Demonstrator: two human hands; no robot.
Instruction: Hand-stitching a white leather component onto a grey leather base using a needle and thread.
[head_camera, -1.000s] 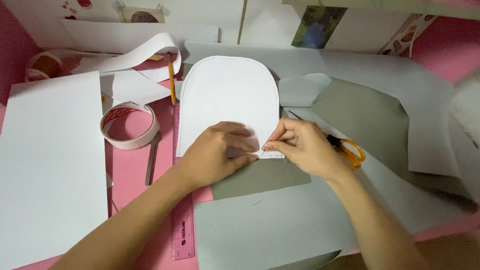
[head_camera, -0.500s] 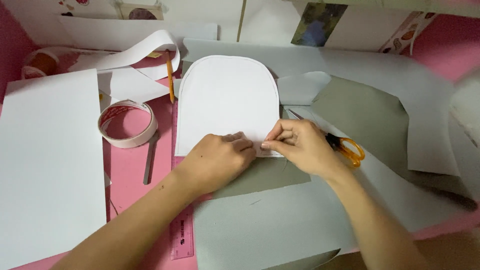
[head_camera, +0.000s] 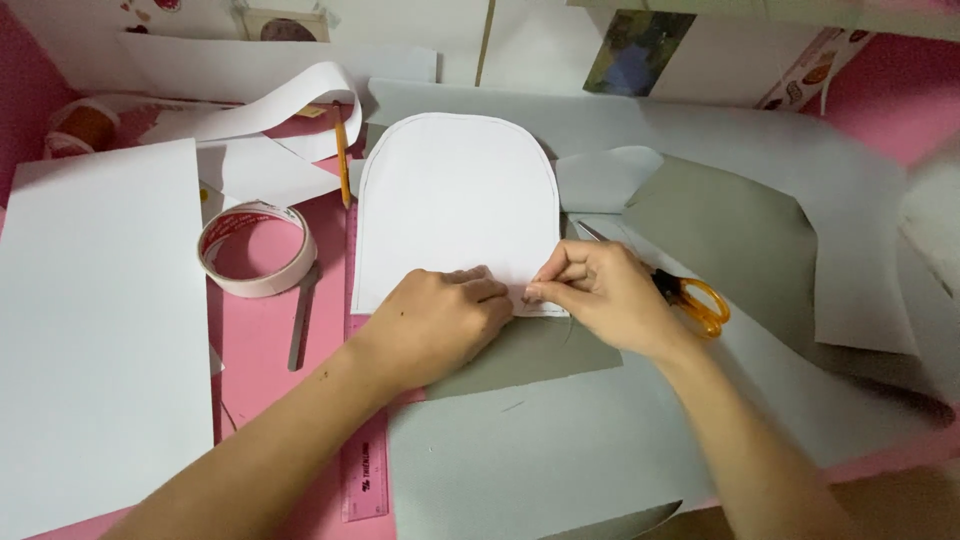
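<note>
My left hand (head_camera: 440, 325) lies flat on the bottom edge of the white arch (head_camera: 455, 205). My right hand (head_camera: 600, 295) pinches this same edge, touching the left one. The arch lies on grey card (head_camera: 520, 355) on the pink surface (head_camera: 255, 345). Scissors (head_camera: 695, 300) lie just behind my right hand. Tape (head_camera: 258, 248), pencil (head_camera: 342, 165) and ruler (head_camera: 365, 470) are at the left, and a white sheet (head_camera: 95, 320) fills the left edge.

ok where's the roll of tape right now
In the head view the roll of tape lies flat on the pink table, left of the white arch-shaped cutout, beside the big white sheet.
</note>
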